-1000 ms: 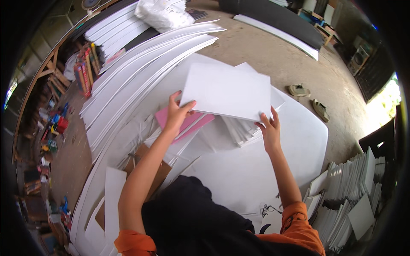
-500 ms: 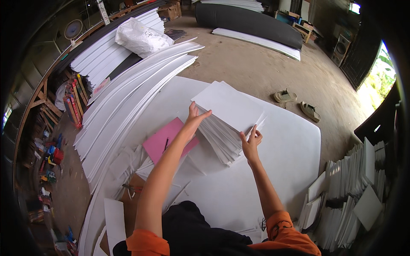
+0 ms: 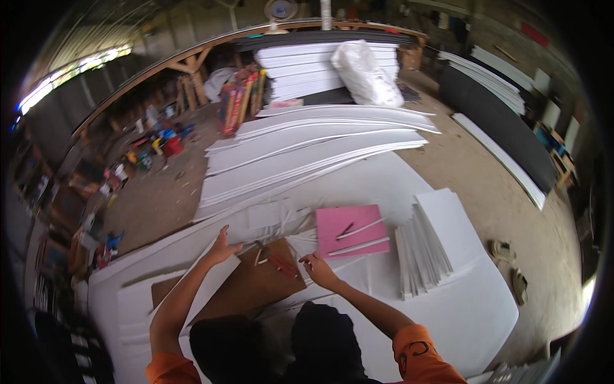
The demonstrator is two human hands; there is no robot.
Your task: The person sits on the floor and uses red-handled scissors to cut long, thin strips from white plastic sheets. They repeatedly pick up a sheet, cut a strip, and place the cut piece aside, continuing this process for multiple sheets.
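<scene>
My left hand [image 3: 224, 248] is spread, thumb apart from the fingers, at the upper end of a white panel [image 3: 214, 281] lying slantwise over a brown board [image 3: 256, 288]. Whether it touches the panel I cannot tell. My right hand [image 3: 320, 271] hovers with loosely bent fingers between the brown board and a pink sheet [image 3: 342, 221], nothing visible in it. Between the hands a red-handled tool [image 3: 283, 265] rests on the brown board. On the pink sheet are a dark, pen-like thing [image 3: 345, 230] and white strips [image 3: 359, 246]. A stack of white sheets [image 3: 441, 224] stands to the right.
Long white sheets [image 3: 307, 150] lie piled beyond the white work surface [image 3: 473, 307]. A white plastic sack [image 3: 368, 77] rests against more stacked sheets behind. Shoes [image 3: 502, 249] are on the floor at right. Tools and containers [image 3: 166, 141] clutter the left floor.
Both hands have let go of the stack of white sheets. The view has swung left, and the hands are now over by the brown board.
</scene>
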